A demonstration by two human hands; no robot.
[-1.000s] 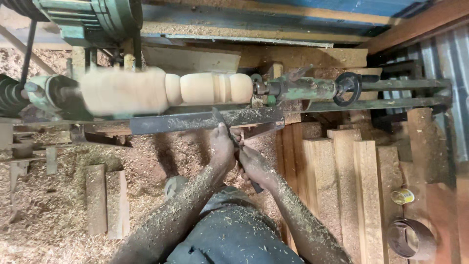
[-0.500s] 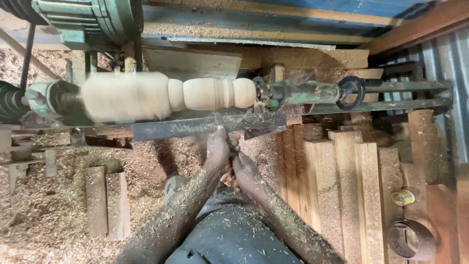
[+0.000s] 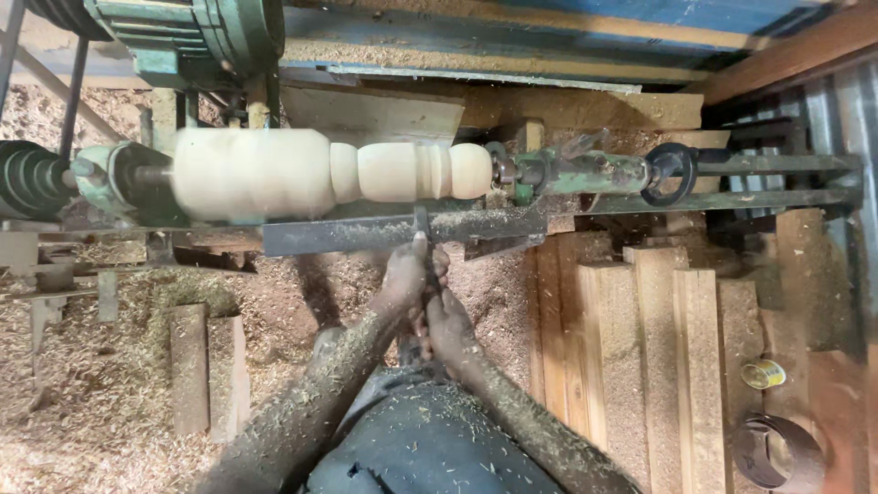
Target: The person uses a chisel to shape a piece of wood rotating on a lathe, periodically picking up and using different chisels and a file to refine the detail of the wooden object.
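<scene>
Left hand and right hand both closed around a turning chisel laid across the tool rest, just below the pale wooden spindle mounted between lathe centres. A small yellow tin sits at right, contents indiscernible.

Pale turned wooden workpiece, blurred along its thick left part, mounted crosswise in the upper half of the frame on a green metal lathe. Long grey metal tool rest bar just below it. Narrow dark turning tool lying across the bar at frame centre, tip toward the beaded right end of the workpiece. Left hand wrapped round the tool just below the bar; right hand closed on the tool just behind it, lower centre; both forearms dusted with chips. Squared timber blocks standing at right. Sawdust-covered floor at lower left.
</scene>
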